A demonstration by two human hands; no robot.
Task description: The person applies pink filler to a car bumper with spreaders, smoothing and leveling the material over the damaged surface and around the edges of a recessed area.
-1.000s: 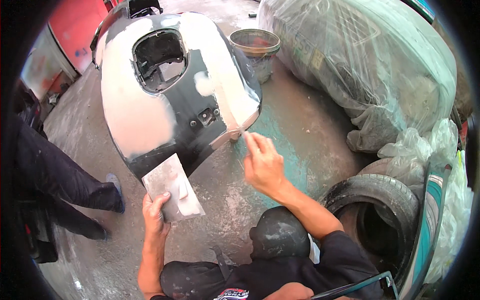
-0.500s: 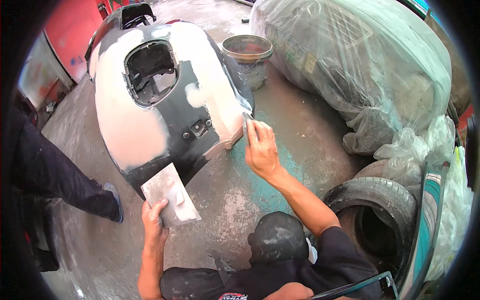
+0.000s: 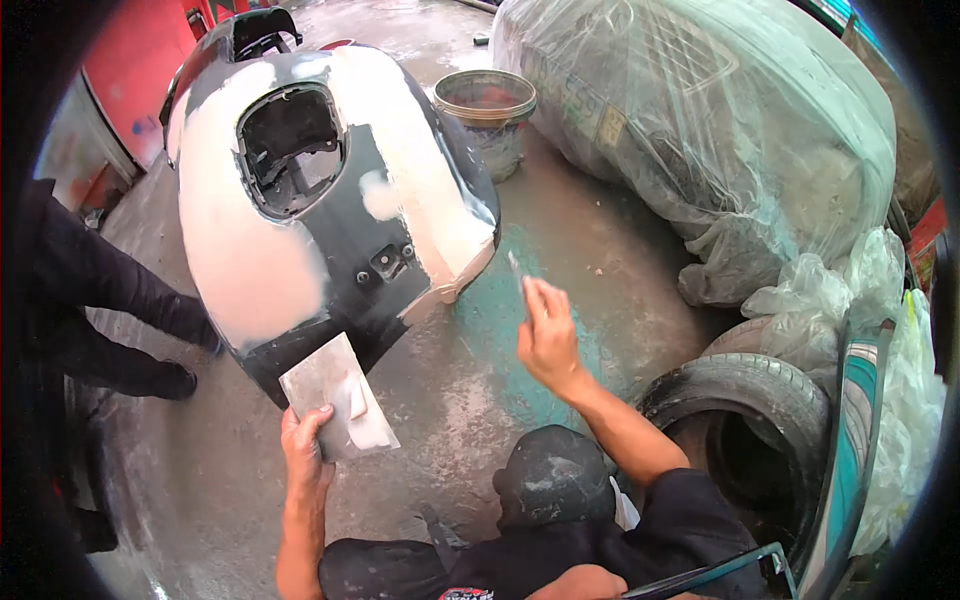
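My left hand [image 3: 306, 438] grips a flat pale putty board [image 3: 318, 382] by its lower left corner, thumb on top. A smear of white filler [image 3: 368, 424] lies on the board. In my right hand [image 3: 550, 335] is a thin putty spreader [image 3: 515, 265], its tip up and clear of any surface. Ahead of my hands, left of the spreader, sits a dark car bumper [image 3: 365, 225] with broad pale filler patches and a large oval opening. A band of pale filler [image 3: 445, 220] covers its right side, down to the near corner.
A bucket [image 3: 485, 100] stands right of the bumper. Plastic sheeting [image 3: 720, 120] drapes a car at the right. Tyres [image 3: 735, 385] and plastic bags [image 3: 810, 285] crowd the lower right. Another person's dark-trousered legs [image 3: 110, 270] stand at the left.
My right hand has drawn the spreader off the bumper's near right corner, moving it right and down. The board stays about where it was. The other person's legs have shifted left.
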